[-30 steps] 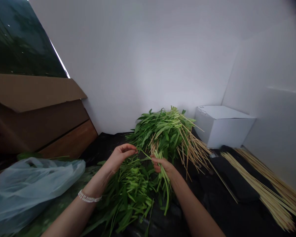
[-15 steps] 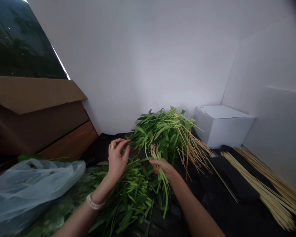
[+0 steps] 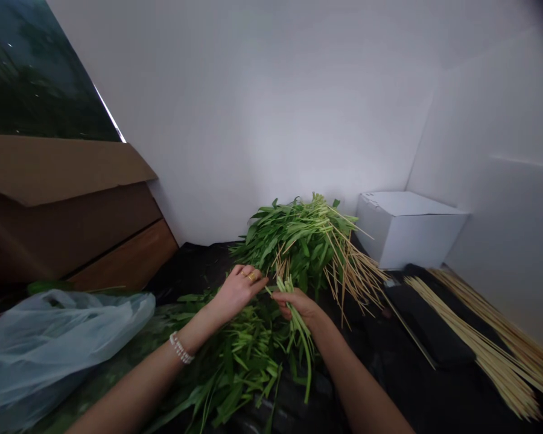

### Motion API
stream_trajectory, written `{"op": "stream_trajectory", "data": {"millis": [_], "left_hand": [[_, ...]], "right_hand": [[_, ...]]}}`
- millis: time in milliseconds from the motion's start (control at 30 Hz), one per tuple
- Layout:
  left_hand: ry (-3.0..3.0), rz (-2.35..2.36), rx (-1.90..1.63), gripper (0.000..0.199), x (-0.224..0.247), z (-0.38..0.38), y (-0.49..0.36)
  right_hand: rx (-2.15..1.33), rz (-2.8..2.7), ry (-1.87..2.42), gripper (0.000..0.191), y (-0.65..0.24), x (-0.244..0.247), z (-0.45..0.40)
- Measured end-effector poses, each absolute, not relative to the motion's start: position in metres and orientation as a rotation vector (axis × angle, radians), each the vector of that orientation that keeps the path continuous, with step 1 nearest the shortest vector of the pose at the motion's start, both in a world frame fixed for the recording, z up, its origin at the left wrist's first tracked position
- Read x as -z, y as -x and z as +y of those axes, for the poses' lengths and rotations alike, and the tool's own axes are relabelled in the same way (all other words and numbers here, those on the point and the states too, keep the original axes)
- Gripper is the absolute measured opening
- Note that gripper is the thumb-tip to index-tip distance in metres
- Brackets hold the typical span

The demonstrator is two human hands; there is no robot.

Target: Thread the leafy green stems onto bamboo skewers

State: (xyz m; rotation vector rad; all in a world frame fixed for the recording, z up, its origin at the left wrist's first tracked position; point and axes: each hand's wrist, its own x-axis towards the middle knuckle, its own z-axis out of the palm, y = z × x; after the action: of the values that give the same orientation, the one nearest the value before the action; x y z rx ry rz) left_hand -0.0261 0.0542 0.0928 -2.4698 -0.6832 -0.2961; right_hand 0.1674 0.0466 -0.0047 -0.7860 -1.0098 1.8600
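My right hand is closed round a small bunch of green stems, whose ends hang down toward me. My left hand, with gold rings and a beaded bracelet at the wrist, is just left of it. Its fingertips are pressed together on a thin green stem beside the bunch. Below both hands spreads a loose pile of leafy greens. Behind them lies a heap of leafy bundles with thin wooden sticks poking out to the right.
A pale plastic bag lies at the left, before an open cardboard box. At the right are a white box, a black flat case and long sticks on black sheeting.
My left hand has moved right and slightly down, its fingers closing on the thin stem near my right hand. My right hand keeps its hold on the bunch.
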Motion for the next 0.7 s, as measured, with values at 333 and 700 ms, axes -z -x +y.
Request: {"op": "stream_trajectory", "data": {"millis": [333, 700], "left_hand": [[2.636, -1.223, 0.847, 0.019, -0.094, 0.048, 0.020], [2.891, -1.920, 0.383, 0.034, -0.116, 0.030, 0.097]], "right_hand": [[-1.807, -1.126, 0.755, 0.029, -0.162, -0.002, 0.040], [-1.844, -0.831, 0.869, 0.034, -0.167, 0.021, 0.056]]}}
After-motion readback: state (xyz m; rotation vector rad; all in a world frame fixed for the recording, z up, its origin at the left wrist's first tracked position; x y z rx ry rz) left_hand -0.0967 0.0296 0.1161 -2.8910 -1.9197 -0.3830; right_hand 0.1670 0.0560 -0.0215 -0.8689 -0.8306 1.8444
